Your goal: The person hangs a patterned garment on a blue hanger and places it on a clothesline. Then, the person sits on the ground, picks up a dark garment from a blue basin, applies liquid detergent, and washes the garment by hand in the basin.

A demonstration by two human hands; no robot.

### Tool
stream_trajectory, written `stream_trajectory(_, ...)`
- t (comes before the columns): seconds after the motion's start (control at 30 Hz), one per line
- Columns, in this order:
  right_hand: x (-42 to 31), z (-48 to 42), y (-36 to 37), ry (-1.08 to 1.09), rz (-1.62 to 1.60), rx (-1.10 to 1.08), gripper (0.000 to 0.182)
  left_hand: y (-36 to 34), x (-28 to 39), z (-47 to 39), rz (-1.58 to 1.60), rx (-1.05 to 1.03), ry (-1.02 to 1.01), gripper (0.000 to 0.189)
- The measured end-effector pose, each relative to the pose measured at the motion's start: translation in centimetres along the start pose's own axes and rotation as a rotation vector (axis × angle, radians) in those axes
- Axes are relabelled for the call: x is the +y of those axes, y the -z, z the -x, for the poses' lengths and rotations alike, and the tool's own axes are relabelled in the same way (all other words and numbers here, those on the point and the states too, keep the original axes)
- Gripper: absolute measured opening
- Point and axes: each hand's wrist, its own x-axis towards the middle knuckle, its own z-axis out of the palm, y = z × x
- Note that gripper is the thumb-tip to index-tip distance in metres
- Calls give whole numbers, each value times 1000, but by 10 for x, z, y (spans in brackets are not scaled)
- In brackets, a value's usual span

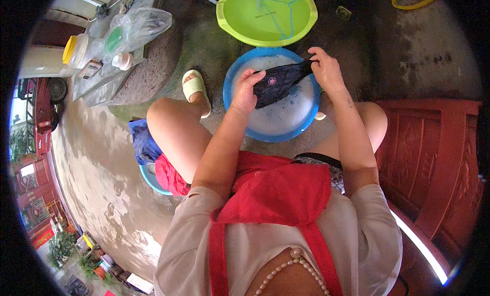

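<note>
A small dark cloth with a round pink emblem is stretched between my two hands. My left hand pinches its left end between thumb and fingers. At the other end, my right hand grips a bunched corner. Under the cloth stands a blue basin on the ground between my feet. White suds and cloudy water fill it. Beyond it sits a lime-green basin holding water and a thin blue clothes hanger.
At left, a stone slab carries a plastic bag, a yellow-lidded jar and a phone-like object. Beside my left leg, a light-blue basin holds blue and red clothing. A reddish wooden door is at right.
</note>
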Motion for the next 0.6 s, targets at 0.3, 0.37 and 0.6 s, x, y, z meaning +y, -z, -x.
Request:
stream_trajectory(0.3,0,-11,0,-464,-1030,60,21,29,8,-2,-1324,-238,-50,28)
stream_trajectory(0.37,-5,-11,2,-424,-1201,28,23,35,4,-4,-1771,-224,-73,33)
stream_trajectory(0.6,-12,-7,9,-395,-1348,57,27,57,-6,-17,-1585,310,-342,19)
